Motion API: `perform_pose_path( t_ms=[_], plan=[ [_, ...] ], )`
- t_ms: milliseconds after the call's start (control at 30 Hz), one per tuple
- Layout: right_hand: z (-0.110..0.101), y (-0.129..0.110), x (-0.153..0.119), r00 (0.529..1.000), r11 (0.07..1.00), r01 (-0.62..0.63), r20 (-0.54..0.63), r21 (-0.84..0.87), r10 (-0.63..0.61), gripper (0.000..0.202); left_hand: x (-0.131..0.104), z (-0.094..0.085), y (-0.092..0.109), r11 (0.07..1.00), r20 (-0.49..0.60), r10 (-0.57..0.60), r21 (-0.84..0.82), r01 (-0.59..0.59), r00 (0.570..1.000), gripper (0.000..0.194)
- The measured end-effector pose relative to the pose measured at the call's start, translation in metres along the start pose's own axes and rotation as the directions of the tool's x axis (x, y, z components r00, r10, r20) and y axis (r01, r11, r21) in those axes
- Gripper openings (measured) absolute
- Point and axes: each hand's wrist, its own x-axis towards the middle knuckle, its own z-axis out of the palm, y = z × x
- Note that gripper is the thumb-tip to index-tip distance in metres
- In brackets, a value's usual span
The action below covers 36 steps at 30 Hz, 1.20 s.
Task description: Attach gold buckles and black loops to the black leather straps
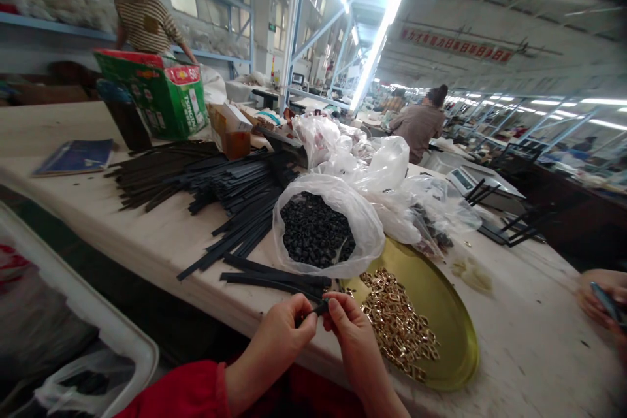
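My left hand (274, 339) is closed, pinching a dark strap (320, 308) just in front of the table's edge. Against its other end my right hand (355, 333) is also closed, thumb and forefinger pressed together; the fingers hide most of the strap. Beyond my hands lie a few loose black strips (274, 279). A white plastic bag (367, 235) stands open behind them, filled with small black pieces (316, 228). Right of my hands, a gold-coloured round tray (458, 346) bears a heap of small gold metal buckles (399, 320).
Bundles of dark strips (230, 179) spread across the table (196, 255). Further back are a green carton (166, 101), a dark jar (125, 117), a blue booklet (76, 157) and a scale (480, 183). A white bin (122, 333) stands lower left. Another person's hand (605, 297) is at right.
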Motion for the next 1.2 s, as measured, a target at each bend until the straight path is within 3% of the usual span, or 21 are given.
perform_pose_path(
  t_ms=[267, 467, 600, 667, 767, 833, 1000, 1200],
  plan=[
    [0.01, 0.015, -0.008, 0.996, 0.998, -0.021, -0.087, 0.055, 0.025, 0.033, -0.004, 0.01, -0.007, 0.997, 0.002, 0.031, -0.074, -0.031, 1.0, 0.018],
    [0.005, 0.024, -0.009, 0.995, 0.994, -0.057, -0.078, 0.091, 0.064, 0.029, -0.002, -0.002, -0.005, 0.997, 0.124, 0.062, -0.049, -0.056, 0.99, 0.021],
    [0.008, 0.021, -0.011, 0.989, 0.971, -0.124, -0.055, 0.207, 0.138, 0.027, -0.007, -0.013, -0.001, 0.995, 0.248, 0.095, -0.064, -0.082, 0.964, 0.017],
    [0.014, 0.019, -0.014, 0.986, 0.951, -0.146, -0.043, 0.274, 0.164, 0.026, -0.01, -0.013, -0.003, 0.996, 0.242, 0.074, -0.075, -0.057, 0.967, 0.022],
    [0.021, 0.018, -0.02, 0.984, 0.937, -0.165, -0.015, 0.308, 0.179, 0.025, -0.01, -0.009, -0.008, 0.996, 0.151, 0.025, -0.09, -0.012, 0.988, 0.02],
    [0.022, 0.017, -0.021, 0.985, 0.946, -0.164, 0.002, 0.279, 0.171, 0.026, -0.008, -0.007, -0.009, 0.994, 0.141, 0.006, -0.106, 0.009, 0.99, 0.019],
    [0.018, 0.015, -0.022, 0.994, 0.987, -0.076, -0.067, 0.14, 0.086, 0.029, -0.006, -0.013, -0.012, 0.988, 0.253, -0.016, -0.146, 0.055, 0.967, 0.031],
    [0.014, 0.007, -0.031, 1.0, 0.996, 0.013, -0.012, 0.089, -0.012, 0.04, -0.01, -0.016, -0.011, 0.981, 0.215, -0.025, -0.181, 0.065, 0.976, 0.025]
  ],
)
